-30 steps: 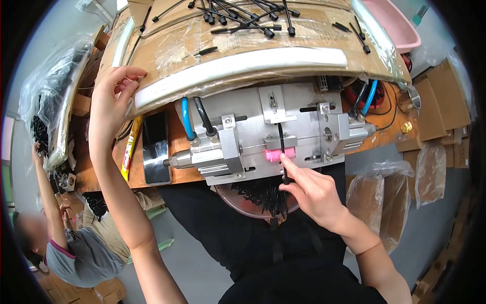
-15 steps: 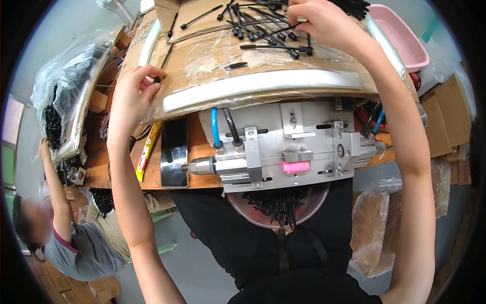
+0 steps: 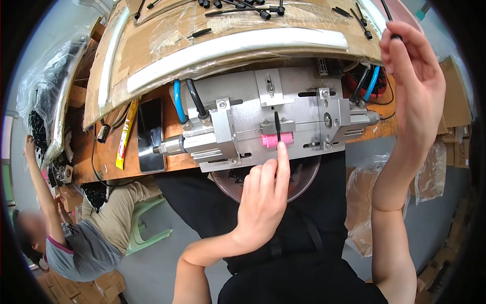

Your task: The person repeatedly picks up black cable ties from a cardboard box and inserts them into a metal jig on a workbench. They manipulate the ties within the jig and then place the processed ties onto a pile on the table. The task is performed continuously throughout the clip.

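Note:
My left hand point(image 3: 263, 197) reaches over the metal fixture point(image 3: 248, 131), index finger stretched to the lower end of a thin black stick point(image 3: 277, 124). The stick lies across a small metal block and the pink piece point(image 3: 271, 140). My left thumb is hidden, and the fingers appear closed on the stick's end. Up at the right, beyond the fixture, my right hand point(image 3: 412, 61) pinches another black stick point(image 3: 386, 10) near its knobbed end. More black sticks with knobs point(image 3: 265, 15) are scattered on the plastic-covered cardboard point(image 3: 202, 50), cut off by the upper edge.
Blue hoses point(image 3: 179, 101) and black hoses join the fixture's cylinders. Left of it are a phone point(image 3: 151, 131) and a yellow packet point(image 3: 126, 134). Below the fixture's front edge, a bowl point(image 3: 298, 190) sits at my lap. Another person point(image 3: 81, 248) is at the far left.
My left hand has come from the cardboard down to the fixture, where a black stick now lies over the pink piece. My right hand has left the pile, moving right with a stick.

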